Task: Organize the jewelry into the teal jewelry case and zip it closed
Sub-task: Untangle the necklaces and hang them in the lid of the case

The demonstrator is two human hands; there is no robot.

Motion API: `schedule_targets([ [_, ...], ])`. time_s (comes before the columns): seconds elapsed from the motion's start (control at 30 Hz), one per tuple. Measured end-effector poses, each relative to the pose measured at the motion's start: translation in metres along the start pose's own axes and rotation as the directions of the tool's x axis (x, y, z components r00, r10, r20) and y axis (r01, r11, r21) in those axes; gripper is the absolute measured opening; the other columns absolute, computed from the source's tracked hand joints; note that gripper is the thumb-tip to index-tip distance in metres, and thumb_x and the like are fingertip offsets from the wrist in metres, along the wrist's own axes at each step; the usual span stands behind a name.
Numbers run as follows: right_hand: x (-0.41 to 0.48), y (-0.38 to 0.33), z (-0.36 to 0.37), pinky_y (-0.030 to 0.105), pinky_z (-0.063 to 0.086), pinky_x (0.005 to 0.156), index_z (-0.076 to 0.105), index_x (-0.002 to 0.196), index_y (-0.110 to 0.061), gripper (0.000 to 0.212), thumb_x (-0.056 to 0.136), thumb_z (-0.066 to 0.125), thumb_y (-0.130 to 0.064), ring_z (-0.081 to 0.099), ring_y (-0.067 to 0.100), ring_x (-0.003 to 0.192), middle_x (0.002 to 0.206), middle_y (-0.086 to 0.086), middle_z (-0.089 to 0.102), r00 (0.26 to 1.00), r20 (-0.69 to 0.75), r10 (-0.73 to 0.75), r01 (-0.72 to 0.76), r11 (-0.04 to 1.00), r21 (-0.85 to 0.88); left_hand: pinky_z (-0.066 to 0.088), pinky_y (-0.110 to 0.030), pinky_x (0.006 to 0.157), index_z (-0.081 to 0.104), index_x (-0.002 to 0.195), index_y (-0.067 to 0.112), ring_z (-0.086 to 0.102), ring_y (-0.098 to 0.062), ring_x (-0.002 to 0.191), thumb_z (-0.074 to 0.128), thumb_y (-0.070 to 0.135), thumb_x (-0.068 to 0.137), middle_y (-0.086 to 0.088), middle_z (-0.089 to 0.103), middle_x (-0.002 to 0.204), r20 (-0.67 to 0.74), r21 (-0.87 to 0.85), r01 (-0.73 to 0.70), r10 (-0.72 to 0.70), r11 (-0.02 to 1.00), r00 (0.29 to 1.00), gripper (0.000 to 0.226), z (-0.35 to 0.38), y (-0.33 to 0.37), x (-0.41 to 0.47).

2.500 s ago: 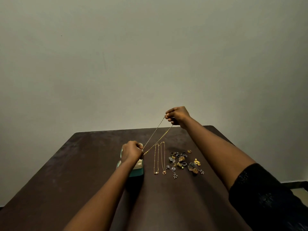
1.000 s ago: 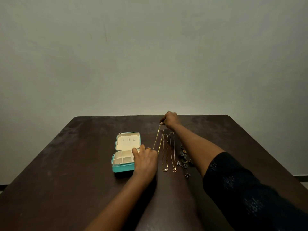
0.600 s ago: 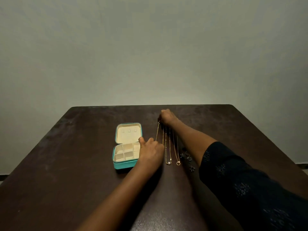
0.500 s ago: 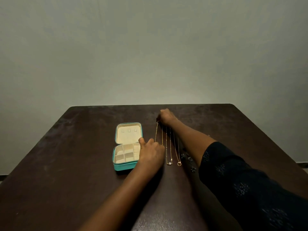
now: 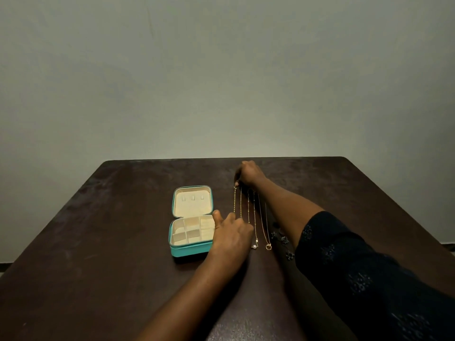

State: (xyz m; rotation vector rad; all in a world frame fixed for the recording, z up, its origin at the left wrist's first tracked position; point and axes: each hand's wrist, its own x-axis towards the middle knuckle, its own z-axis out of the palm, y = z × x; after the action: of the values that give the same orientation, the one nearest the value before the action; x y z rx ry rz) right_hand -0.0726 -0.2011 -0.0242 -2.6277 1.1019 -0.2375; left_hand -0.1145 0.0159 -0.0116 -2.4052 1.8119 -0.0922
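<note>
The teal jewelry case (image 5: 189, 251) lies open on the dark table, cream lid flat behind a tray of empty compartments. Right of it a gold beaded chain (image 5: 234, 203) lies stretched straight along the table. My right hand (image 5: 248, 173) pinches its far end. My left hand (image 5: 231, 233) rests on its near end beside the case, fingers curled down. Two more gold necklaces (image 5: 261, 225) lie parallel to its right, with small pendants at their near ends. Small dark earrings and charms (image 5: 283, 239) sit partly hidden under my right forearm.
The dark brown table (image 5: 98, 267) ends at a far edge just beyond my right hand, against a plain pale wall. Bare tabletop spreads left of the case and in front of it.
The gold chain, held taut in the air between both hands, has come down flat onto the table beside the other necklaces. My left hand left the case, which now shows open.
</note>
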Motion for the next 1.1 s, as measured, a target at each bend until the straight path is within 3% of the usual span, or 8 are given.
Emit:
schedule_targets([
  [0.2,-0.003,0.001,0.000,0.040,0.055,0.083,0.075,0.095,-0.011,0.018,0.078,0.070,-0.007,0.065,0.035,0.095,0.105,0.019,0.068,0.999,-0.011,-0.034,0.034,0.999,-0.023,0.015,-0.057,0.106,0.059,0.117,0.014,0.045,-0.027,0.121,0.043,0.010,0.095,-0.008,0.060,0.118,0.005,0.029,0.001,-0.001,1.000,1.000,0.028,-0.001,0.002,0.001],
  [0.37,-0.007,0.003,0.002,0.038,0.054,0.085,0.074,0.099,-0.007,0.020,0.080,0.069,-0.008,0.066,0.031,0.098,0.105,0.018,0.070,0.998,-0.003,-0.056,0.056,0.998,-0.015,0.020,-0.056,0.103,0.058,0.114,0.014,0.047,-0.028,0.119,0.045,0.010,0.093,-0.009,0.060,0.116,0.001,-0.011,0.018,-0.018,1.000,1.000,0.025,-0.003,-0.001,0.002],
  [0.6,-0.018,0.009,-0.004,0.036,0.050,0.096,0.070,0.108,-0.004,0.027,0.084,0.068,-0.015,0.063,0.027,0.107,0.111,0.018,0.069,0.999,-0.051,-0.019,0.022,0.998,0.062,0.028,-0.047,0.093,0.064,0.104,0.018,0.053,-0.027,0.107,0.048,0.014,0.088,-0.008,0.064,0.104,-0.102,-0.138,0.177,-0.192,0.975,0.976,0.023,-0.014,-0.029,0.009],
  [0.73,-0.026,0.012,-0.012,0.029,0.046,0.101,0.069,0.110,-0.004,0.025,0.085,0.064,-0.004,0.063,0.022,0.109,0.112,0.014,0.069,0.995,-0.103,-0.021,0.030,0.996,0.084,0.026,-0.042,0.083,0.068,0.105,0.023,0.054,-0.026,0.106,0.048,0.017,0.088,-0.004,0.067,0.101,-0.119,-0.191,0.263,-0.289,0.946,0.950,0.027,-0.013,-0.050,0.012],
  [0.83,-0.034,0.011,-0.015,0.029,0.049,0.097,0.070,0.108,-0.005,0.024,0.084,0.064,0.000,0.066,0.020,0.103,0.110,0.013,0.070,0.993,-0.114,-0.042,0.052,0.995,0.082,0.027,-0.042,0.087,0.068,0.104,0.023,0.055,-0.023,0.107,0.048,0.017,0.087,-0.001,0.068,0.101,-0.104,-0.264,0.317,-0.354,0.911,0.930,0.027,-0.009,-0.062,0.011],
  [0.93,-0.047,0.006,-0.018,0.032,0.052,0.094,0.071,0.106,-0.004,0.023,0.085,0.063,0.001,0.068,0.021,0.099,0.107,0.014,0.071,0.989,-0.123,-0.077,0.089,0.992,0.094,0.028,-0.044,0.097,0.065,0.113,0.025,0.051,-0.021,0.116,0.048,0.014,0.087,0.003,0.065,0.114,-0.089,-0.376,0.373,-0.433,0.849,0.897,0.033,-0.001,-0.075,0.002],
  [1.1,-0.083,-0.020,-0.016,0.035,0.054,0.091,0.071,0.104,-0.004,0.021,0.085,0.066,-0.008,0.068,0.021,0.096,0.105,0.014,0.072,0.985,-0.112,-0.130,0.147,0.977,0.157,0.033,-0.046,0.102,0.050,0.131,0.014,0.038,-0.031,0.126,0.042,0.010,0.091,-0.009,0.041,0.140,0.010,-0.453,0.532,-0.592,0.715,0.806,0.041,0.017,-0.094,-0.014],
])
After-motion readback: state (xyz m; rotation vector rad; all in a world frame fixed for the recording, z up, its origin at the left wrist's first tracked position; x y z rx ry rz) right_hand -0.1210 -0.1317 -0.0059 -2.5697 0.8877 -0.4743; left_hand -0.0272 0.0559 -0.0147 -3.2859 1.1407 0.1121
